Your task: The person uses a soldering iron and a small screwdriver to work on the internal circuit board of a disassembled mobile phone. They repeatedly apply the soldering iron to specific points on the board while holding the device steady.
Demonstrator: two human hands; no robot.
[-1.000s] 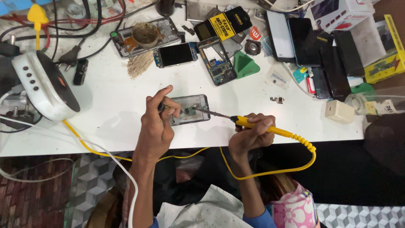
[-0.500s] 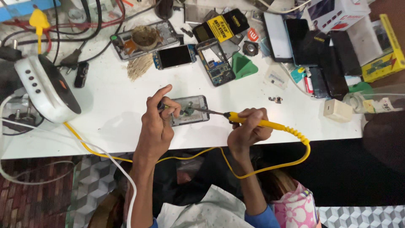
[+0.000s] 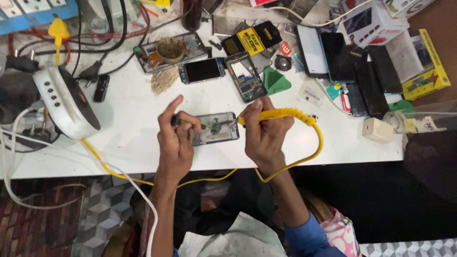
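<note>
The opened phone (image 3: pixel 220 128) lies flat near the front edge of the white bench (image 3: pixel 128 109), its insides facing up. The right hand (image 3: pixel 264 135) has its grip closed around a yellow-handled soldering iron (image 3: pixel 281 115), with the tip end pointing left at the phone's upper edge. The left hand (image 3: pixel 177 135) pinches a thin dark tool (image 3: pixel 185 123) against the phone's left end, forefinger raised. Judging by this, the work goes best with the right wrist resting on the bench so the tip touches one spot only, and with the left hand keeping the phone from sliding. The coiled yellow cord (image 3: pixel 312 147) loops just below the right hand and should stay slack. Other opened phones (image 3: pixel 245 81) and a green pick (image 3: pixel 276 82) lie farther back.
</note>
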